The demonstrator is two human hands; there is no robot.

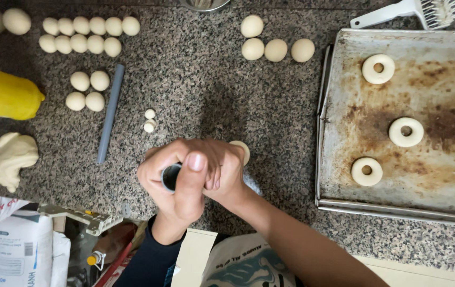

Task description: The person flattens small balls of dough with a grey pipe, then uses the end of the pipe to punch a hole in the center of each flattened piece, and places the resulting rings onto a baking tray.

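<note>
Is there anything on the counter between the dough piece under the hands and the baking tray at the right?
Nothing visible: the granite counter between the dough piece and the baking tray is bare there.

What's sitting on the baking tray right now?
Three ring-shaped dough pieces lie apart on the stained metal baking tray; the other two are at and. The tray's lower right corner runs out of frame, so anything there is unseen.
</note>
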